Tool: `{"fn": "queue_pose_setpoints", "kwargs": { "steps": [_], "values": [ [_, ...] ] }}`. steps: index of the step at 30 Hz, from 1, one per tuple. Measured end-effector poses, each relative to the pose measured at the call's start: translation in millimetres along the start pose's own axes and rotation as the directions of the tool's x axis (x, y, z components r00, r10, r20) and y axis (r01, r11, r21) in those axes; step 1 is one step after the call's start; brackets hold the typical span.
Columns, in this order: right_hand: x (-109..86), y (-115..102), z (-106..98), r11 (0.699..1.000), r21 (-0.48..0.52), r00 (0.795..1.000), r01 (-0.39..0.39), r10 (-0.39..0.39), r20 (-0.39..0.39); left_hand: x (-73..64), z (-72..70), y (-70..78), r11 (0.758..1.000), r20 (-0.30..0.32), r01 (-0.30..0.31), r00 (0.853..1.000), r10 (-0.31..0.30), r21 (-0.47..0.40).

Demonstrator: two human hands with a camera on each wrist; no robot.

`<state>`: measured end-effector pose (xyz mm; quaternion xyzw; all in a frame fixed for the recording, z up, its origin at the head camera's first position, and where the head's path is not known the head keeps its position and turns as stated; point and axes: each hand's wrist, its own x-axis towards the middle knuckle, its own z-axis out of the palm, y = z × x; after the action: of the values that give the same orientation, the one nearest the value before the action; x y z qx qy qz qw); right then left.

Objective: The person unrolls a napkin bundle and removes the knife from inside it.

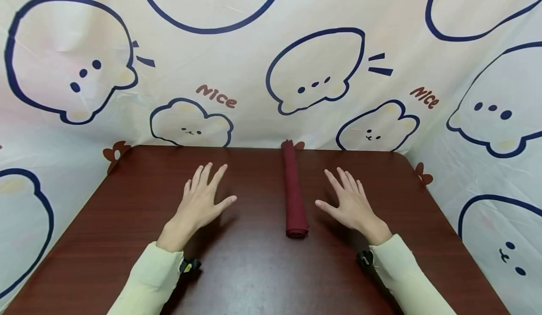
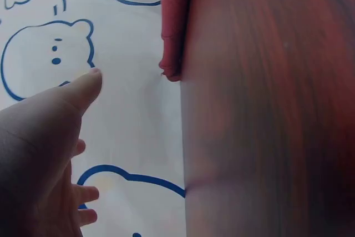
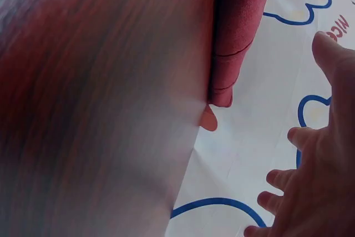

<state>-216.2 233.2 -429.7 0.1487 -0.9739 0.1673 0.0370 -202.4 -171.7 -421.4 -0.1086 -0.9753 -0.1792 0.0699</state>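
A dark red roll of cloth (image 1: pixel 293 190) lies lengthwise on the brown table, its near end showing the wound layers and its far end at the back edge. To its left, my left hand (image 1: pixel 198 205) is held with fingers spread, touching nothing. On the other side, nearer to the roll, my right hand (image 1: pixel 350 205) is likewise spread and holds nothing. Both wrist views show the rolled cloth (image 2: pixel 174 23) apart from the fingers; in the right wrist view the roll (image 3: pixel 236 37) runs along the upper middle.
The wood-grain table (image 1: pixel 254 268) reaches back to a pale curtain (image 1: pixel 250 70) printed with blue cartoon outlines, which also hangs along both sides. Dark straps with small devices (image 1: pixel 190 265) sit at the wrists, below light sleeves (image 1: pixel 148 277).
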Motion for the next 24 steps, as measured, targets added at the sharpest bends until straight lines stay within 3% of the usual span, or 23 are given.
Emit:
{"fn": "queue_pose_setpoints", "kwargs": {
  "steps": [14,24],
  "values": [
    [-1.4,9.9,5.6,0.993,0.093,0.997,0.07,-0.073,0.028,3.4,13.1,12.8,0.994,-0.026,-0.108,0.994,0.107,-0.028],
    [-0.8,14.6,5.5,0.979,0.178,0.991,0.097,-0.11,0.07,6.0,20.4,18.1,0.989,-0.032,-0.138,0.99,0.137,-0.045]
  ]
}}
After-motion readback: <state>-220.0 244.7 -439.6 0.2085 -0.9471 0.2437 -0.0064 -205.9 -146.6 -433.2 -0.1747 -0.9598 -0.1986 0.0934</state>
